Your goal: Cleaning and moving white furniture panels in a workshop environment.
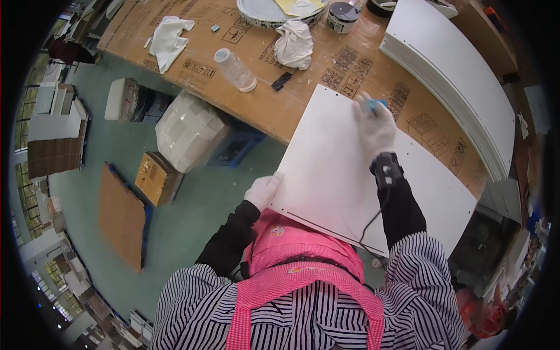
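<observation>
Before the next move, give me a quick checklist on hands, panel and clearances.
1. Left hand at the white panel's left edge: ok.
2. Left grip firmly closed: cannot tell.
3. Right hand holding blue item: ok; its kind, cannot tell.
4. White panel fully on the cardboard-covered table: not ok, near part overhangs.
5. Black cable clear of the panel: not ok, hangs over it.
6. Clear plastic bottle off the panel: ok.

Bottle left of panel (both on table), stacked boards right.
</observation>
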Demonstrator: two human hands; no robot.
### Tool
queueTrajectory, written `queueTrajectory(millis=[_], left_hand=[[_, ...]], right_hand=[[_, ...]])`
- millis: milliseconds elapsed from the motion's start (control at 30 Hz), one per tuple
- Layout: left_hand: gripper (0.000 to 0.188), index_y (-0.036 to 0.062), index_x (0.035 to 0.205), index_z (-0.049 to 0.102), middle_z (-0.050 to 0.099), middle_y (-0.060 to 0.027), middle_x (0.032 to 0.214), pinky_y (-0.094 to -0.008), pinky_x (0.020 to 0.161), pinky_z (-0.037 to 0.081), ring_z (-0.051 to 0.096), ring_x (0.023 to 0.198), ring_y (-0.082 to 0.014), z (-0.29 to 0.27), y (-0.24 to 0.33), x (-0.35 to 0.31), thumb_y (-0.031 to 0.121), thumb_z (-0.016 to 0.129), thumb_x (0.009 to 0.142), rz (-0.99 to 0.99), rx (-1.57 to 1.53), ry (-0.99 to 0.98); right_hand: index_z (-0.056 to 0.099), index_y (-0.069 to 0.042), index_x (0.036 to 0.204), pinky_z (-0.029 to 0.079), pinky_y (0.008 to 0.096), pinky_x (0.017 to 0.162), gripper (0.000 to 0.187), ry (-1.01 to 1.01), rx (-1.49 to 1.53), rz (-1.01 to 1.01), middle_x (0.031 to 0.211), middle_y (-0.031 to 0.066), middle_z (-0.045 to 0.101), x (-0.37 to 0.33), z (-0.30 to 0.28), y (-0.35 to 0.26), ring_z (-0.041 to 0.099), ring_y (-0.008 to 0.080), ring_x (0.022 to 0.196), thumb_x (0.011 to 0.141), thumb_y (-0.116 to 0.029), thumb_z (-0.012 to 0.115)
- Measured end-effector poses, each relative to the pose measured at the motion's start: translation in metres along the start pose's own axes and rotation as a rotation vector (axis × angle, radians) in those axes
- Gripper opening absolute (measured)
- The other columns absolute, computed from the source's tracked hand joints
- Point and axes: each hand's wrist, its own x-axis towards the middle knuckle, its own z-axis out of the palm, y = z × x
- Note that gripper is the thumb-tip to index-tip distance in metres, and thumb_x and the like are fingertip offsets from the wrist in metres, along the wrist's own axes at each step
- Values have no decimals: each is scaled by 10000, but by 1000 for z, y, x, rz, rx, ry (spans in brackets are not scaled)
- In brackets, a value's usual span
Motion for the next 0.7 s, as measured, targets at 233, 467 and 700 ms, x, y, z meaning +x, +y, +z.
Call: queueTrajectory(millis=[233, 467, 700], left_hand=[[815, -3, 1194, 591, 693, -159, 1093, -398, 787, 564, 677, 917, -252, -38, -67, -1, 701, 243, 975, -151, -1106, 336], [828, -8, 1364, 516, 568, -202, 1349, -451, 973, 488, 573, 1201, -351, -57, -30, 12, 669, 223, 988, -112, -860, 165], [711, 7, 1250, 595, 646, -205, 1215, -393, 930, 478, 613, 1123, -335, -8, -17, 38, 594, 269, 1016, 187, -435, 98]], right_hand=[[591, 31, 1223, 462, 355, 978, 362, -443, -240, 827, 1153, 123, 644, -92, 21, 144, 601, 210, 1108, 904, -127, 654], [426, 93, 1405, 322, 456, 1161, 706, -401, -173, 1123, 1452, 234, 451, -195, -90, 21, 462, 346, 1341, 835, -225, 694], [567, 24, 1235, 361, 512, 1135, 464, 389, -13, 185, 1397, 216, 513, -377, -245, -168, 466, 371, 1321, 884, -275, 622]])
